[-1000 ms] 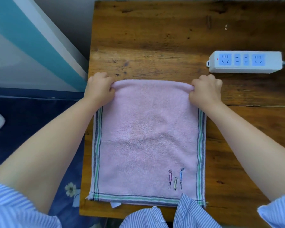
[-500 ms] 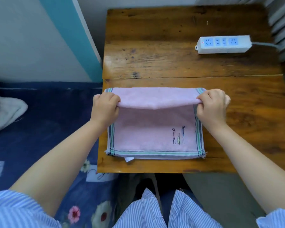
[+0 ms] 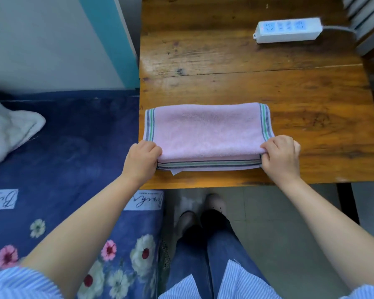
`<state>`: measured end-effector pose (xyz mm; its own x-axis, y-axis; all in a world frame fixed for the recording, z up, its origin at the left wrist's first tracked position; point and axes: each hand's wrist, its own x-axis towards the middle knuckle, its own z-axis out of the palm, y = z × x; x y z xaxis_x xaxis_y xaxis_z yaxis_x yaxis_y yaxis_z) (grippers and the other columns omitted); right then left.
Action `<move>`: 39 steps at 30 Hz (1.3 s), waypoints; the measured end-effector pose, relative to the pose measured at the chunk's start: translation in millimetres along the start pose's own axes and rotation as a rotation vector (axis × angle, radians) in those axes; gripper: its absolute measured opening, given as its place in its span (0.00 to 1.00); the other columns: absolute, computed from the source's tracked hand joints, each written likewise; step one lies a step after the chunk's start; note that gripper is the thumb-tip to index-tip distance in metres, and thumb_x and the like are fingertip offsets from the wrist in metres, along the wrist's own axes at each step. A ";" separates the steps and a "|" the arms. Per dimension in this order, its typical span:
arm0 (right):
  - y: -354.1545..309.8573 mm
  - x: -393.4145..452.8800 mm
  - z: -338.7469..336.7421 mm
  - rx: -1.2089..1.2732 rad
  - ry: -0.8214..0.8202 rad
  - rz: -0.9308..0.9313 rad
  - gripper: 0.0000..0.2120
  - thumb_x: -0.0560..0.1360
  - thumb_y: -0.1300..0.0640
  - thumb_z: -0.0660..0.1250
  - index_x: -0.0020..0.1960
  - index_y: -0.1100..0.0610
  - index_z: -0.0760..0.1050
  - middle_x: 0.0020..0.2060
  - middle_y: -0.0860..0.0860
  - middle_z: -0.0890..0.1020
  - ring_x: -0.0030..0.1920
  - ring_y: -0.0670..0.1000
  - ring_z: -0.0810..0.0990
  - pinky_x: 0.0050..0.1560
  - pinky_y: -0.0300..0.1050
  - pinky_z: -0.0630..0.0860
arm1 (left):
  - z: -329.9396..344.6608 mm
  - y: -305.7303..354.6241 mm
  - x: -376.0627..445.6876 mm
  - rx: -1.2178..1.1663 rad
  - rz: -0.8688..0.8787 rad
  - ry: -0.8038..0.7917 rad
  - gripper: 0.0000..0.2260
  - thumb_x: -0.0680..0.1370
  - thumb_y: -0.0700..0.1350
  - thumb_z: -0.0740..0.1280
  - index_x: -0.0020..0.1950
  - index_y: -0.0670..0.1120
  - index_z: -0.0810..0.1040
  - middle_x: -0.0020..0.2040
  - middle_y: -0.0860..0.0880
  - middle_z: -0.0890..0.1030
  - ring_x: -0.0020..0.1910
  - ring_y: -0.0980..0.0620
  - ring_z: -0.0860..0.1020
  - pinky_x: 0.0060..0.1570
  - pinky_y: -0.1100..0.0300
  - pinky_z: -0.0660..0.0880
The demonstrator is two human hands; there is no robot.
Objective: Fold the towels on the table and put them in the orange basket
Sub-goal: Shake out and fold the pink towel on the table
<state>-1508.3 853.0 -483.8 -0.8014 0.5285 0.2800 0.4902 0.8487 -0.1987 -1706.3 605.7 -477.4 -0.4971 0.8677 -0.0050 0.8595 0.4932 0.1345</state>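
Your left hand (image 3: pixel 141 160) and right hand (image 3: pixel 282 155) each pinch a near corner of the pink towel's (image 3: pixel 207 128) upper layer, fingers curled round the edge, so it meets the striped hem squarely. The towel lies folded at the wooden table's (image 3: pixel 246 78) near edge. No orange basket is in view.
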 end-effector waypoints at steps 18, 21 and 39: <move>4.2 -31.6 13.5 -0.075 -0.216 -0.006 0.11 0.53 0.77 0.70 0.30 0.65 0.76 0.30 0.59 0.78 0.35 0.63 0.79 0.41 0.56 0.72 | 31.3 3.6 -18.2 0.135 -0.075 -0.331 0.09 0.70 0.35 0.63 0.49 0.42 0.75 0.48 0.45 0.77 0.47 0.43 0.74 0.40 0.56 0.61; -5.2 -14.0 11.8 -0.015 -0.155 -0.032 0.08 0.56 0.75 0.68 0.31 0.65 0.78 0.31 0.59 0.80 0.35 0.62 0.80 0.40 0.56 0.73 | 18.7 10.6 1.2 0.049 -0.013 -0.171 0.12 0.55 0.27 0.73 0.34 0.37 0.78 0.32 0.40 0.78 0.29 0.41 0.77 0.26 0.55 0.71; -54.7 72.8 105.6 -0.024 -0.569 -0.180 0.26 0.80 0.46 0.49 0.74 0.50 0.44 0.75 0.47 0.47 0.75 0.52 0.42 0.69 0.46 0.30 | 80.6 24.9 89.7 -0.084 -0.267 -0.203 0.27 0.76 0.58 0.45 0.75 0.54 0.48 0.77 0.51 0.48 0.76 0.47 0.42 0.67 0.55 0.30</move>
<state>-1629.6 842.7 -551.8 -0.9270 0.2870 -0.2417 0.3320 0.9274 -0.1722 -1719.9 700.8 -554.3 -0.6619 0.7078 -0.2467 0.6854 0.7048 0.1832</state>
